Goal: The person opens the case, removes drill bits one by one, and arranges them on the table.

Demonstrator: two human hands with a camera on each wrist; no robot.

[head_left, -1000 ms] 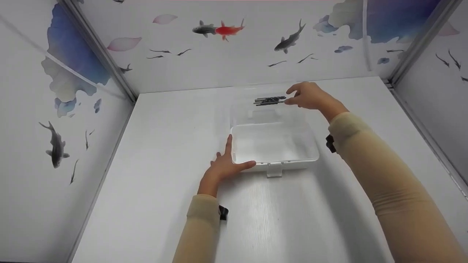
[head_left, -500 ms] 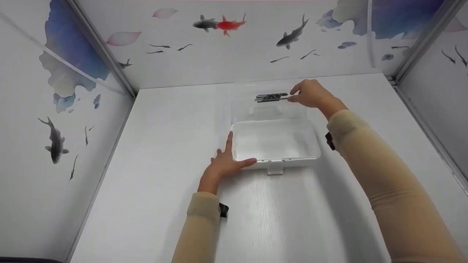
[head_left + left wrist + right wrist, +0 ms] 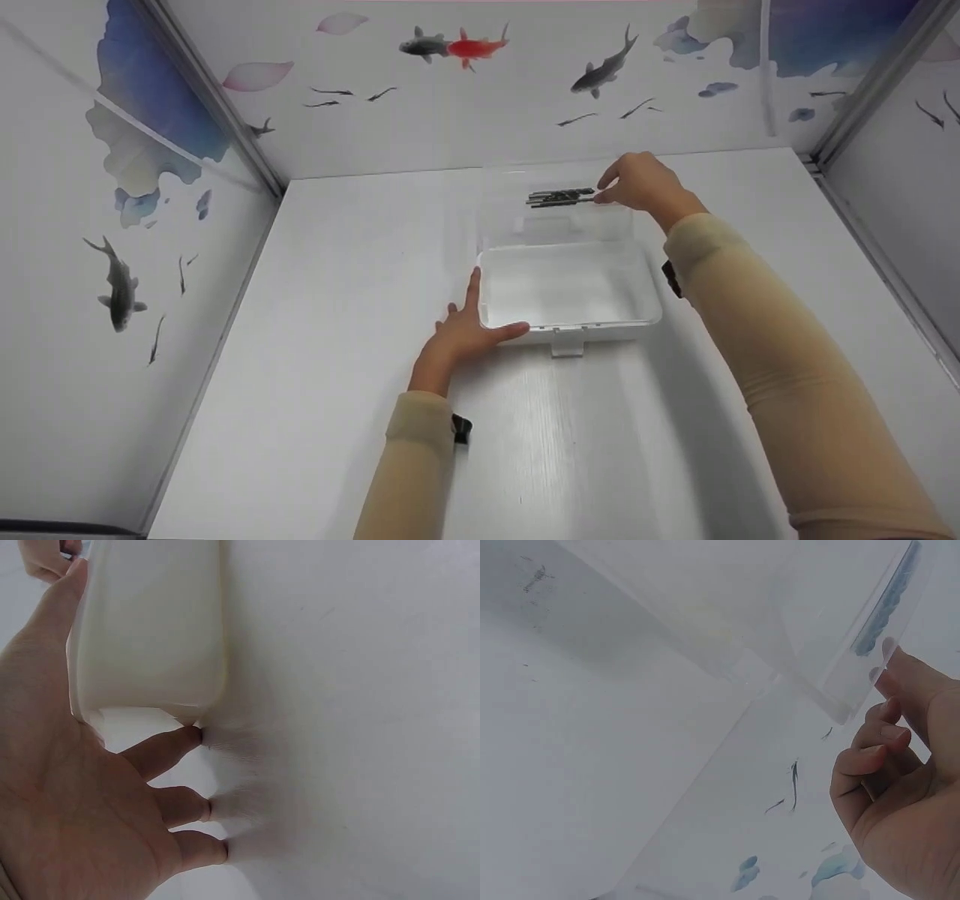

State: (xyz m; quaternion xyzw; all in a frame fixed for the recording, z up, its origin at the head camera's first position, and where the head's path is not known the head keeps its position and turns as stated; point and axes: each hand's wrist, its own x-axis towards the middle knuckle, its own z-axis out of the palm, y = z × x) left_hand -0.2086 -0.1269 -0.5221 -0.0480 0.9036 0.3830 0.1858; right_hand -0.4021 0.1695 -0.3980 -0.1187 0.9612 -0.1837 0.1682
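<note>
A clear plastic box (image 3: 566, 334) stands on the white table with its lid (image 3: 510, 229) raised at the back. My left hand (image 3: 461, 334) is spread at its front left corner, thumb along the front rim, index finger along the left side. Other fingertips (image 3: 214, 847) rest on the table. Near the upper part of the lid lies a bundle of thin dark rods that look like drill bits (image 3: 556, 198). My right hand (image 3: 641, 184) has thumb and index finger at the bundle's right end, seemingly pinching one bit. Its remaining fingers (image 3: 859, 761) are curled.
A clear latch (image 3: 567, 343) hangs from the box's front. White panels (image 3: 360, 135) painted with fish and petals enclose the table (image 3: 360, 300) at the back and both sides. Black straps or mounts (image 3: 461, 429) sit at the wrists.
The head view has shifted slightly, so the scene sits a little higher and to the right. Hands, box and bits keep nearly the same places relative to each other.
</note>
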